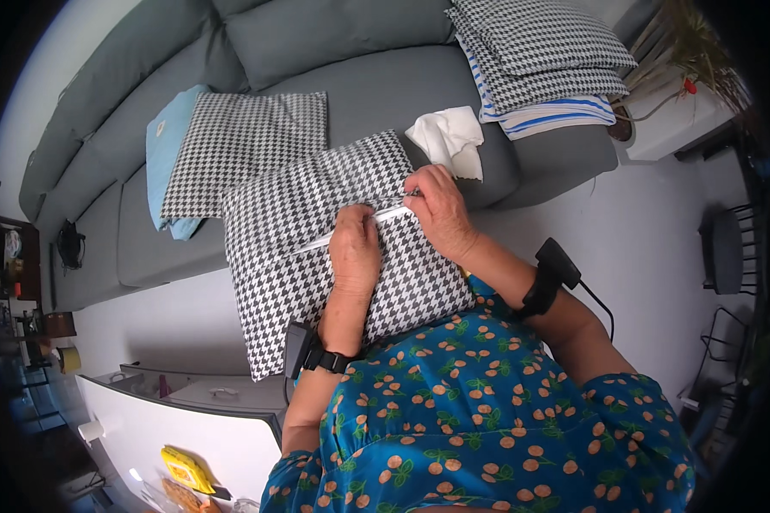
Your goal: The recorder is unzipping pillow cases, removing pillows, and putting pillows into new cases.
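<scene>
A black-and-white houndstooth cushion leans between my lap and the sofa edge. Across its middle runs a white opening, which looks like a zipper or a gap showing white filling. My left hand is closed on the edge of this opening, near its centre. At the right end, my right hand pinches the cushion's fabric, its thumb and forefinger pressed together. Just behind my right hand, a crumpled white cloth lies on the sofa seat.
The grey sofa spans the far side. On it lie a second houndstooth cushion over a light-blue one, and stacked houndstooth cushions above blue-striped fabric. A white table with a yellow packet stands at lower left.
</scene>
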`<state>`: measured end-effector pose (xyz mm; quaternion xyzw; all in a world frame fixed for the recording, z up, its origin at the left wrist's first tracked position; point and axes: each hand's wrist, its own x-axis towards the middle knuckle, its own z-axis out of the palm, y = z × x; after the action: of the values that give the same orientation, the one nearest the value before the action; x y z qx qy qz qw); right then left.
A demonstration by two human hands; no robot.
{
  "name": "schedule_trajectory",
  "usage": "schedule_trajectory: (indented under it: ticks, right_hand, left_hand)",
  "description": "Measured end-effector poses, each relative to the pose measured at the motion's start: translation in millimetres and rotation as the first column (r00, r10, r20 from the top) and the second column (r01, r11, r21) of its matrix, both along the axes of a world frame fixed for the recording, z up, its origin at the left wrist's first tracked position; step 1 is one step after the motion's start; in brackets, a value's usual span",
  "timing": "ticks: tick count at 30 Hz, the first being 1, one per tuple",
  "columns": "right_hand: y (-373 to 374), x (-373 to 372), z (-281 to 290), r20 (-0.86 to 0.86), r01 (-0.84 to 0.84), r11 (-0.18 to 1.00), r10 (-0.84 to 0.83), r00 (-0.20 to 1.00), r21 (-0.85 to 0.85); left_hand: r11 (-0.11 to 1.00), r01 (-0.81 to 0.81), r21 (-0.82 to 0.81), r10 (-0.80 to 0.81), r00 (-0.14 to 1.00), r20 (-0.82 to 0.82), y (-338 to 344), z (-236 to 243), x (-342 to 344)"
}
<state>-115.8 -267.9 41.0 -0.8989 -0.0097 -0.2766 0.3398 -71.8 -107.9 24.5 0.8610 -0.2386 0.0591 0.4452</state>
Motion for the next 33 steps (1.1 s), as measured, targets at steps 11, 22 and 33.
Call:
schedule_trajectory:
  ticks: [11,22,33]
  right_hand:
    - [-55,36,-49,-0.055,0.161,0.923,-0.191,0.980,-0.350]
    - [-179,61,-165,-0.503,0.376,0.919,-0.274,0.820,0.114]
    - [70,-2,55,0.202,-0.477,0.787,0.579,0.790,-0.391]
  left_hand:
    - [0.999,-0.024,0.042,0.023,1.000,0.019,10,1,0]
    - [0.998,0.069,-0.013,-0.069,0.997,-0.015,-3,16,-9]
    - [0.445,-0.159,-0.881,-0.372,0.863,-0.343,43,63,-5]
